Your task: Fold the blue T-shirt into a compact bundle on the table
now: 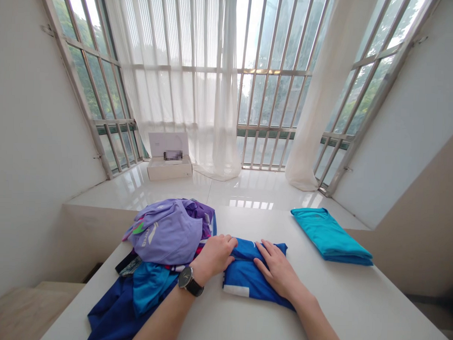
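Observation:
A folded blue garment (241, 275) with a white patch lies on the white table in front of me. My left hand (213, 255) is closed at its left edge, fingers curled over the fabric. Spread flat across its right part, my right hand (277, 270) presses on the cloth with fingers apart. Just left of my left hand is a loose heap of clothes, topped by a lilac sports shirt (175, 235). Below that shirt, a brighter blue garment (150, 284) and a dark blue one (113, 310) spill toward me.
A neatly folded turquoise shirt (330, 238) lies on the table (359, 303) at the right. Behind the table, a glossy white window ledge (261, 188) carries an open white box (170, 169) at the left. Sheer curtains (217, 115) hang before the barred windows.

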